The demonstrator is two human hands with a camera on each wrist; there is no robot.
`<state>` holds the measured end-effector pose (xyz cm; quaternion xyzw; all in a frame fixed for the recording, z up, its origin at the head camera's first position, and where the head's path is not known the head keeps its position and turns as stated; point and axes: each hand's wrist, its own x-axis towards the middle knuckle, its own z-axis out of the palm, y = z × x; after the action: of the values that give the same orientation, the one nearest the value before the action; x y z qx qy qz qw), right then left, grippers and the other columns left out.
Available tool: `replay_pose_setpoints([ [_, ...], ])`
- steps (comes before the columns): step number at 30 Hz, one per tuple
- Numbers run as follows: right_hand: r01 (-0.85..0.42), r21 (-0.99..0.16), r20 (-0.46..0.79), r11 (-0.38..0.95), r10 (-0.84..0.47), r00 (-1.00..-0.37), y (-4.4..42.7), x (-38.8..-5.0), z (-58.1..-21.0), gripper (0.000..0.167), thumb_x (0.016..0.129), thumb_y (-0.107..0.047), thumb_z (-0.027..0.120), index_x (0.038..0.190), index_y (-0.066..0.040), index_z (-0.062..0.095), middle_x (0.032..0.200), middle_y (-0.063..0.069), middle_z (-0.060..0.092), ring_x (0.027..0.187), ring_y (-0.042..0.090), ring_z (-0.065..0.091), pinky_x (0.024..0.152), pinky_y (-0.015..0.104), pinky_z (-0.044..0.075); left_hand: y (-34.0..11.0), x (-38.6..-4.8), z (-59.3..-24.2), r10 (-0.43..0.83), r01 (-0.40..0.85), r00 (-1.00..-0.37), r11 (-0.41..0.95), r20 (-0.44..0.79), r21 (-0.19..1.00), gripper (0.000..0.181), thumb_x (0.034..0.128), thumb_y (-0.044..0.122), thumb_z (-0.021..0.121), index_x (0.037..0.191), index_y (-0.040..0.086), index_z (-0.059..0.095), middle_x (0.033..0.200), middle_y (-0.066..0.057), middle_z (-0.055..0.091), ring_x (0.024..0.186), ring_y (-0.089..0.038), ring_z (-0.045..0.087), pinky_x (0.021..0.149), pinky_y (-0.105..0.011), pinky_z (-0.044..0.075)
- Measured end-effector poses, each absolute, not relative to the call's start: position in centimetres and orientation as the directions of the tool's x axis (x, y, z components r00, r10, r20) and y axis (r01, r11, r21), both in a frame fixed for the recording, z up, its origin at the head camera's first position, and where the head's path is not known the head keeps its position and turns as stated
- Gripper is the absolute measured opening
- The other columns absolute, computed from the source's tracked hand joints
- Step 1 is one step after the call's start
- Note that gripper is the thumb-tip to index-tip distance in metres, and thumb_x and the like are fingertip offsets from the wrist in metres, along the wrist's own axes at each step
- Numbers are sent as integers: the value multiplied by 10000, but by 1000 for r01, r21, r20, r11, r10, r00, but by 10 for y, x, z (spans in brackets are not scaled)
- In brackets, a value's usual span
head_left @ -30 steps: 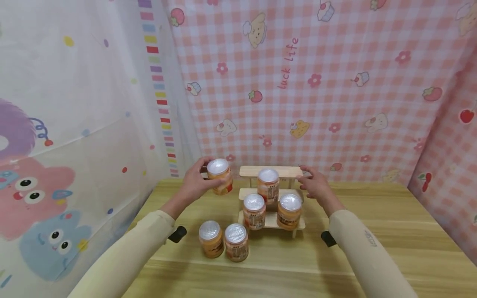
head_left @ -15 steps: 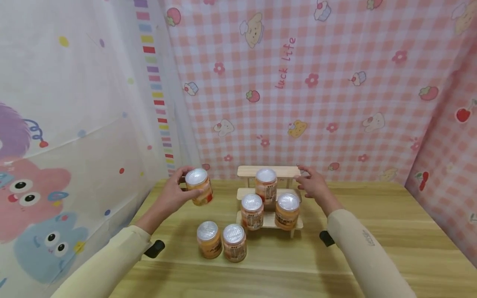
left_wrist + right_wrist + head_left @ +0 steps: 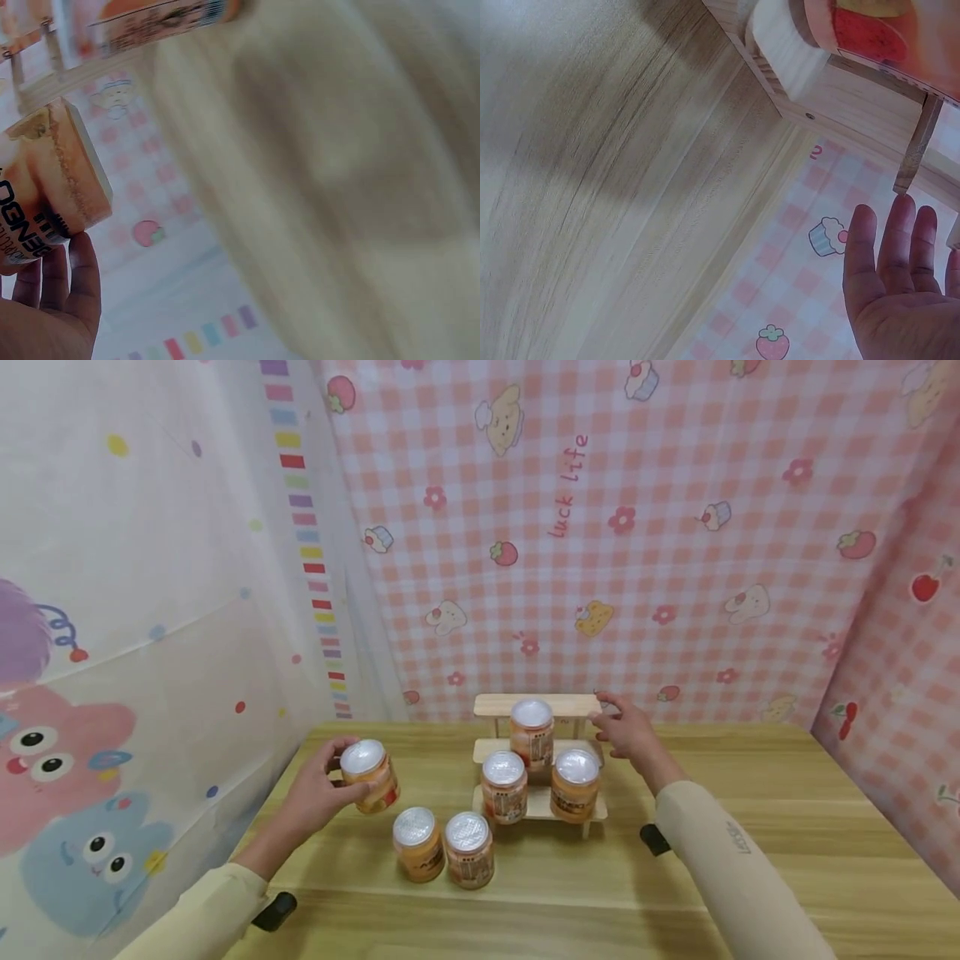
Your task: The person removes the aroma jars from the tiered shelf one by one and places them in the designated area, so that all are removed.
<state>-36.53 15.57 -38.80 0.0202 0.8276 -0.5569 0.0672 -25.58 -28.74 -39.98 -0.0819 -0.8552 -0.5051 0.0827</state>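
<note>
My left hand [image 3: 315, 789] grips an orange-labelled can [image 3: 378, 789] with a silver lid, left of a small three-step wooden rack [image 3: 495, 703]. In the left wrist view the fingers [image 3: 84, 274] lie against the side of this can [image 3: 64, 169], which carries black lettering. At the right end of the top step is my right hand [image 3: 628, 727]; its fingers are extended in the right wrist view, close to the rack [image 3: 855, 94]. Contact there is hard to confirm. One can [image 3: 532, 739] stands on the middle step. The bottom step bears a left can [image 3: 505, 793] and a right can [image 3: 575, 793].
Two similar cans, a left one [image 3: 420, 852] and a right one [image 3: 470, 856], stand on the wooden table [image 3: 570, 902] in front of the rack's left side. A pink checked cloth [image 3: 585, 568] hangs behind, and a white printed sheet [image 3: 187, 527] hangs at the left.
My left hand has carried its can leftward and down, away from the rack toward the table. My right hand stays by the rack's right end, and the other cans keep their places.
</note>
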Motion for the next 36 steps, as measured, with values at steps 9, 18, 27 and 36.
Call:
replay_pose_setpoints([
  [9, 114, -920, -136, 374, -31, -990, 155, -366, -387, 545, 1052, -257, 480, 1560, -174, 300, 1422, 244, 463, 1225, 407, 532, 859, 489, 497, -302, -237, -433, 16, 174, -981, 508, 193, 843, 633, 811, 73, 805, 1334, -12, 458, 1211, -193, 552, 1061, -331, 571, 759, -281, 535],
  [18, 119, -924, -141, 363, -34, -989, 156, -367, -389, 562, 1048, -257, 492, 1566, -172, 290, 1436, 252, 452, 1232, 407, 533, 853, 479, 509, -302, -228, -457, 5, 130, -989, 519, 149, 845, 642, 764, 61, 841, 1294, 7, 481, 1191, -174, 564, 1076, -328, 577, 793, -291, 527],
  [27, 113, -925, -135, 364, -37, -990, 154, -367, -388, 552, 1052, -253, 487, 1562, -171, 295, 1431, 254, 459, 1225, 402, 539, 840, 474, 510, -297, -221, -468, 1, 106, -992, 514, 123, 851, 635, 743, 28, 849, 1268, 4, 493, 1175, -163, 566, 1066, -310, 576, 793, -284, 532],
  [36, 110, -926, -135, 360, -44, -990, 155, -367, -390, 560, 1052, -273, 489, 1566, -181, 288, 1444, 245, 456, 1225, 393, 541, 887, 509, 499, -296, -220, -468, 39, 127, -991, 512, 124, 850, 683, 774, 35, 828, 1339, -15, 448, 1257, -195, 534, 1153, -320, 525, 900, -355, 508],
])
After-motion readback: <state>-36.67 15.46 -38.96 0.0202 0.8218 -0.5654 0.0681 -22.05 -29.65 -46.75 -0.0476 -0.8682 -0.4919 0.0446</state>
